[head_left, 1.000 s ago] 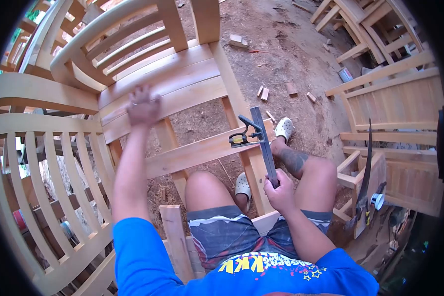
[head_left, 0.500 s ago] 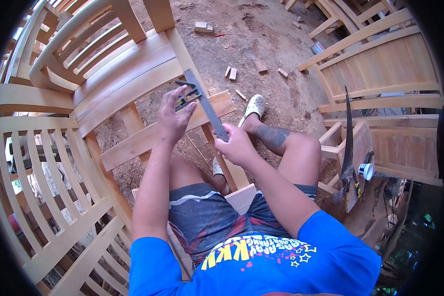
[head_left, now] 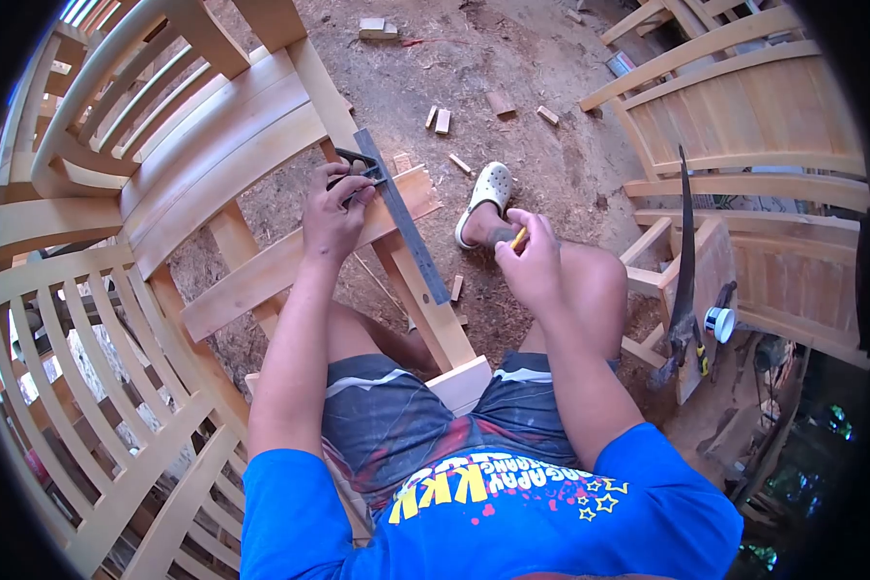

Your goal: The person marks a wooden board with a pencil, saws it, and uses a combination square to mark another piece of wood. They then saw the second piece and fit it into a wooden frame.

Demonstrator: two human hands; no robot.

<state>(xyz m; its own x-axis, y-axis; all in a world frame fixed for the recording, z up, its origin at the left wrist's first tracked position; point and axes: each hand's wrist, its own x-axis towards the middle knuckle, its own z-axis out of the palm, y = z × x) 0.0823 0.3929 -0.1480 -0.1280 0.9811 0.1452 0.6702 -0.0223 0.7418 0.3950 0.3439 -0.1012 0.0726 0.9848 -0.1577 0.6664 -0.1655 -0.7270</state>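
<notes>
My right hand has let go of the square since half a second ago and now sits over my right knee, fingers pinched round a yellow pencil. My left hand stays on the square's head, fingers curled over it, pressing it to the top edge of the wooden rail near its right end. The blade crosses the rail and runs down along the leg. A saw leans well off to the right.
</notes>
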